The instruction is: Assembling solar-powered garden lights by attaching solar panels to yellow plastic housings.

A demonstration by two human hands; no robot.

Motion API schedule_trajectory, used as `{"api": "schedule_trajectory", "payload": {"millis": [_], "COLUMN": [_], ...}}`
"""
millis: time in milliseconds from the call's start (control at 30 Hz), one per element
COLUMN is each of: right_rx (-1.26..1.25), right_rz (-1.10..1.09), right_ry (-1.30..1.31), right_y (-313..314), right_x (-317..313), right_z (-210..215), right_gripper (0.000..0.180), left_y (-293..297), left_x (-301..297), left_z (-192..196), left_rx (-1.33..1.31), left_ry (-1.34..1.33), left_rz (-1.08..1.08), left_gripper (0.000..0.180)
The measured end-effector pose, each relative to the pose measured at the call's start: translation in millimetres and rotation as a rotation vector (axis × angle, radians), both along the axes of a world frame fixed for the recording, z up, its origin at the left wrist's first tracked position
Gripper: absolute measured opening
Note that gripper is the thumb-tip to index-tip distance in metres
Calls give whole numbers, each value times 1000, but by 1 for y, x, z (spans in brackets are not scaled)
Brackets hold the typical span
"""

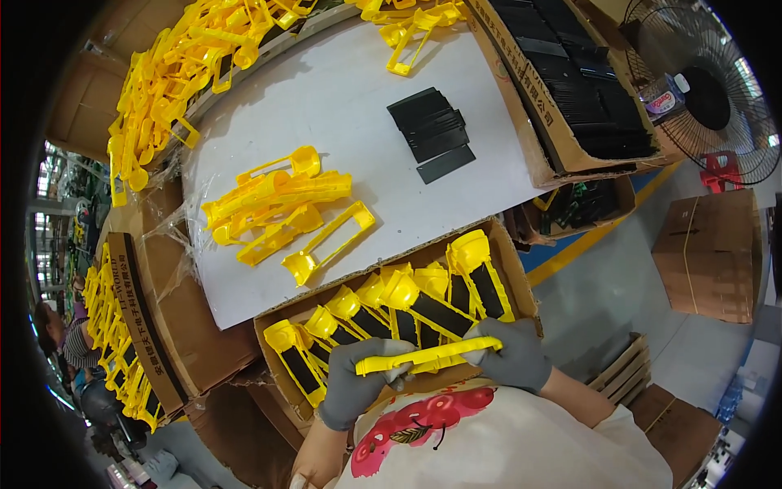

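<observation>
Between my two grey-gloved hands is a yellow plastic frame [432, 356], seen nearly edge-on. My left hand [358, 381] grips its left end and my right hand [513, 354] its right end. Just beyond my hands, a cardboard box [521, 269] holds several yellow frames with black panels fitted in them [440, 314]. On the white table behind it lies a pile of yellow frames without panels [277, 200], one of them [330, 244] apart at the near side. Further right rests a fanned stack of flat black panels [432, 130].
A heap of yellow frames [187, 65] lies along the far left edge. At the right stand a box packed with black panels [570, 73], a fan [709, 90] and a closed carton [709, 253]. Another box of paneled frames [122, 342] is at left, with a person [73, 338] beyond.
</observation>
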State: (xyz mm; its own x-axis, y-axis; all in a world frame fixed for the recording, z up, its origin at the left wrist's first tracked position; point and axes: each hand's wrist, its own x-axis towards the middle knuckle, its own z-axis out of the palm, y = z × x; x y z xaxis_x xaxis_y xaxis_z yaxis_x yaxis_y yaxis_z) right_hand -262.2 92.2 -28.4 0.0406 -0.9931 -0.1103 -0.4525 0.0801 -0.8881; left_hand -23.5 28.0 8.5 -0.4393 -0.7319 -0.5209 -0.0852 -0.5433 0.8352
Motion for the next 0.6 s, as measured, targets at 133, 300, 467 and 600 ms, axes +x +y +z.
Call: {"api": "schedule_trajectory", "payload": {"millis": [133,300,467,600], "right_rx": [192,-119,-44,-76], "right_rz": [150,115,314,341], "right_ry": [142,592,857,753], "right_y": [-1,-27,-46,-45], "right_x": [-3,0,26,21], "right_z": [12,-2,-13,-1], "right_gripper": [31,37,24,22], "left_y": [-32,-97,-98,-69], "left_x": [16,51,39,28], "left_z": [14,22,-16,-29], "left_rx": [201,128,-454,-879], "left_ry": [-109,-553,-846,-1198], "left_rz": [-191,-582,-736,-690], "left_gripper": [23,13,30,42]}}
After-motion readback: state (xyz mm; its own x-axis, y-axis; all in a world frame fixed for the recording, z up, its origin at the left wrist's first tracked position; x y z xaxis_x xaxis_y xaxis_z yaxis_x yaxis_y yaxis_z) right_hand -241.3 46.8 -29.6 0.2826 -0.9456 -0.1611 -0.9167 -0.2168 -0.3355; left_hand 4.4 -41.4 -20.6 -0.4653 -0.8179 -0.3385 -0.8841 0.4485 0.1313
